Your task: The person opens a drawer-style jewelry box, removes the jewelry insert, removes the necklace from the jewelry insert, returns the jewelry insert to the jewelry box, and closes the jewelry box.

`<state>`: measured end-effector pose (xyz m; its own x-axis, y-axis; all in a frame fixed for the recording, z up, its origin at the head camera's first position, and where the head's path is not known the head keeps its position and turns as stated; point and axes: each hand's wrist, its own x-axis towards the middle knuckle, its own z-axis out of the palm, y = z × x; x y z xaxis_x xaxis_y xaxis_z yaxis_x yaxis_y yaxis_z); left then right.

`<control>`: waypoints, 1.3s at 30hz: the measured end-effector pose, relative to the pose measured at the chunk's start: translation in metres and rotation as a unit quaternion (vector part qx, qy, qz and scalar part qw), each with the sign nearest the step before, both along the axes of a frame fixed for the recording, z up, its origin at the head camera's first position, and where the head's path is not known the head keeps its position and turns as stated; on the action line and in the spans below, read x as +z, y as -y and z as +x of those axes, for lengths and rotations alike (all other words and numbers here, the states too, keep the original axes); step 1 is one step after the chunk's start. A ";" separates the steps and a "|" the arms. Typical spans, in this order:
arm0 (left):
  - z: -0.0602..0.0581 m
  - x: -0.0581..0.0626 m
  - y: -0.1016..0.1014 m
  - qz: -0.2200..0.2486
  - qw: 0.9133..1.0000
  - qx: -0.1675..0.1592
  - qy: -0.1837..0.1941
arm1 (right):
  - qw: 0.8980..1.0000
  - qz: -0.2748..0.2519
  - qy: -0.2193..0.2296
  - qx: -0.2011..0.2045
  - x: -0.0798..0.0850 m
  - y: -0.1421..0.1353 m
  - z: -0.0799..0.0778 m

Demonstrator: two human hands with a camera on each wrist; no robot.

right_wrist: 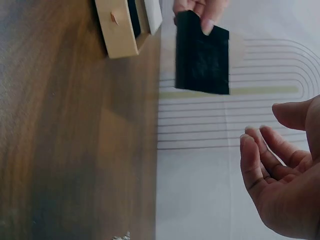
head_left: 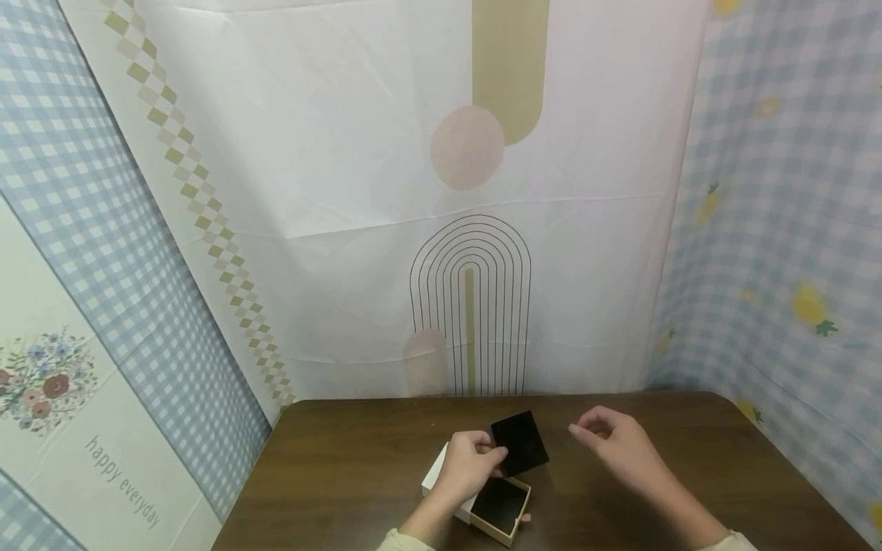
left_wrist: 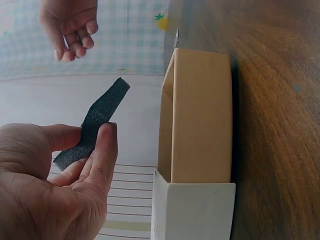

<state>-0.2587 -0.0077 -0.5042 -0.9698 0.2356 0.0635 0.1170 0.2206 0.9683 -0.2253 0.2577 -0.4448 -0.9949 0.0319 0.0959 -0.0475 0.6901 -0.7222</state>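
Observation:
My left hand pinches a thin black square foam pad between thumb and fingers, holding it up over the box. Seen edge-on in the left wrist view, the pad bends slightly. Below it, a tan drawer box is pulled partly out of its white sleeve, with black lining visible inside. A small pinkish pull tab sticks out of the drawer's front. To the right of the pad, my right hand hovers over the table, fingers loosely bent and thumb apart, nothing between them.
The box rests on a dark brown wooden table. A small shiny silvery item lies on the wood at the bottom edge of the right wrist view. Behind the table hangs a white printed cloth, with blue checked cloths at both sides.

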 end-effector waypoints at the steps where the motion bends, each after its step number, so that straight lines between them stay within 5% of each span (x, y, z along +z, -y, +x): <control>1: 0.000 0.000 0.000 0.002 1.000 0.000 0.000 | 1.000 -0.002 0.000 0.003 -0.002 0.001 0.000; 7: 0.001 0.000 -0.003 0.029 1.000 -0.011 -0.002 | 0.998 -0.055 0.013 0.029 -0.023 0.007 -0.006; 18: 0.003 0.002 -0.010 0.098 0.994 -0.039 0.004 | 0.976 -0.200 0.053 0.067 -0.040 0.025 -0.006; 30: 0.002 -0.004 -0.010 0.112 0.993 -0.034 0.008 | 0.972 -0.219 0.053 0.066 -0.041 0.028 -0.010; 35: -0.001 -0.006 -0.006 0.090 0.995 -0.039 -0.018 | 0.971 -0.224 0.055 0.056 -0.039 0.026 -0.011; 39: -0.004 -0.006 0.002 0.013 0.998 -0.013 -0.064 | 0.974 -0.214 0.060 0.047 -0.038 0.021 -0.013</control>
